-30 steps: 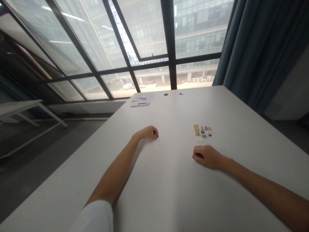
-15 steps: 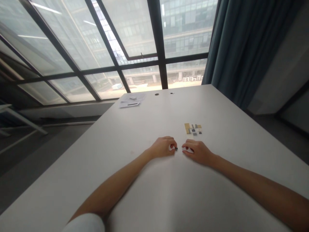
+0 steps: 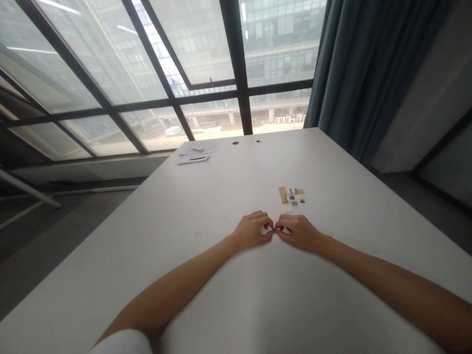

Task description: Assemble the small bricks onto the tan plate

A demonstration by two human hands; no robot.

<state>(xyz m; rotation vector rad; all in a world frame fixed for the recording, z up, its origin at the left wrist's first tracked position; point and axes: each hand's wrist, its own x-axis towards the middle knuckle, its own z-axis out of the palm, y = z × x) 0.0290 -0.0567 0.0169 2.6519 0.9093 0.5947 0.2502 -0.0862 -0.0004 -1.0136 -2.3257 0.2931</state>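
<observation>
My left hand (image 3: 254, 229) pinches a tiny dark toy building brick (image 3: 274, 229) between thumb and fingertips, just over the white table. From the other side my right hand (image 3: 298, 231) closes its thumb and fingertips on the same spot, so the fingertips of both hands nearly meet. Whether a second piece is between the right fingers is too small to tell. Just beyond the right hand lies a group of small building bricks (image 3: 282, 191), tan, grey, white and black, set close together on the tabletop.
The white table (image 3: 221, 187) reaches toward the windows. Papers (image 3: 193, 159) with a dark pen-like strip lie at its far left corner. A round dark disc (image 3: 235, 143) and a small dark object (image 3: 258, 141) sit near the far edge. A blue curtain (image 3: 342, 73) hangs at right.
My right hand has come in to the left hand, and its fingertips now meet at the dark brick. The gap between the hands has closed. The camera view has shifted slightly.
</observation>
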